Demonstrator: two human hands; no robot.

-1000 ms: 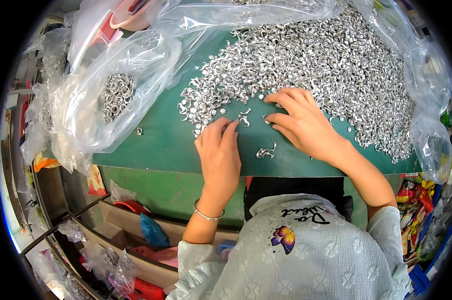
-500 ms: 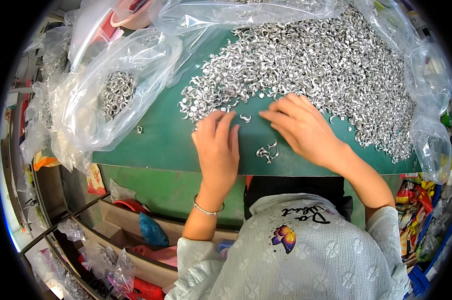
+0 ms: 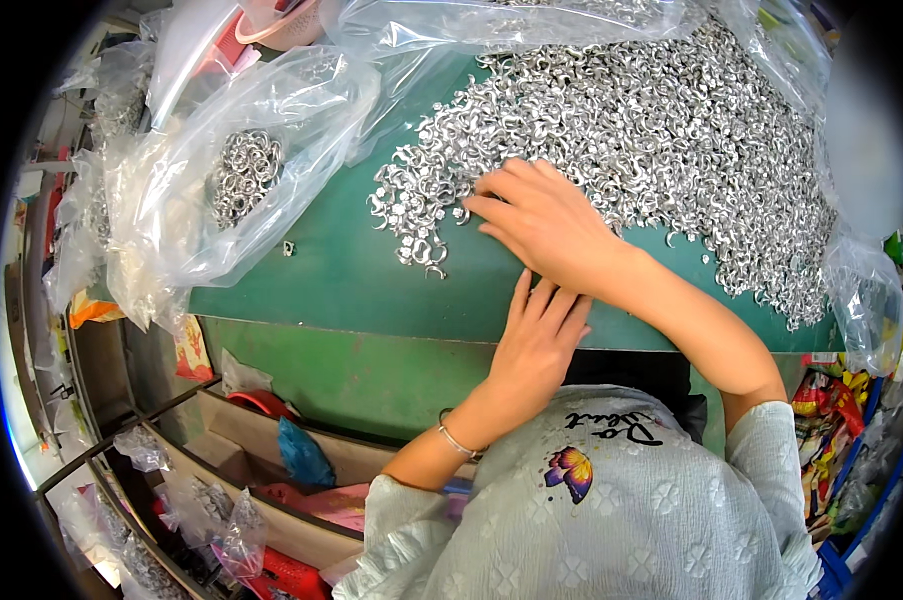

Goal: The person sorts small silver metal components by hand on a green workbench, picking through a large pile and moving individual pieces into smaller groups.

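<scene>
Broadly, small silvery metal pieces (image 3: 662,140), curved into hooks and crescents with a polished gloss, form a dense heap on a smooth green tabletop (image 3: 372,295). At ten o'clock in the view, a crumpled, transparent plastic bag (image 3: 177,235) encloses a cluster of metal rings (image 3: 247,175). The person's top (image 3: 612,520) is of pale, crinkled cloth with clover-shaped relief.

The right hand (image 3: 557,225) has its fingers bent and slightly parted, the foremost tips reaching the heap's near edge; whether a piece is pinched there cannot be told. The left hand (image 3: 542,345), at six o'clock from the right, lies palm down at the table's front edge, its fingers loosely spread and pointing toward twelve; anything beneath them is hidden. Relative to the right fingertips, the metal pieces extend from nine o'clock through twelve to about four; the left fingertips lie apart from the heap.
</scene>
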